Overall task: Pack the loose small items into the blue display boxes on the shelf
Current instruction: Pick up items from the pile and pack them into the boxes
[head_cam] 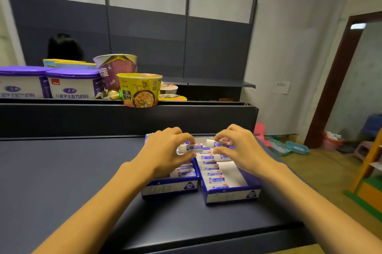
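Two blue display boxes stand side by side on the dark shelf: the left box [169, 188] and the right box [231, 193]. Both hold rows of small white erasers with blue sleeves [213, 173]; the right half of the right box shows bare white floor. My left hand [165, 150] pinches one eraser [189, 147] above the boxes' far end. My right hand [237, 146] pinches another eraser [217, 143] over the right box. The left hand hides much of the left box.
The dark shelf top [72, 171] stretches left of the boxes. On the higher shelf behind stand a yellow noodle bowl [140, 90], a purple noodle cup [115, 71] and purple-lidded tubs [72, 84]. A person's head [64, 46] shows behind them. Floor clutter lies at the right.
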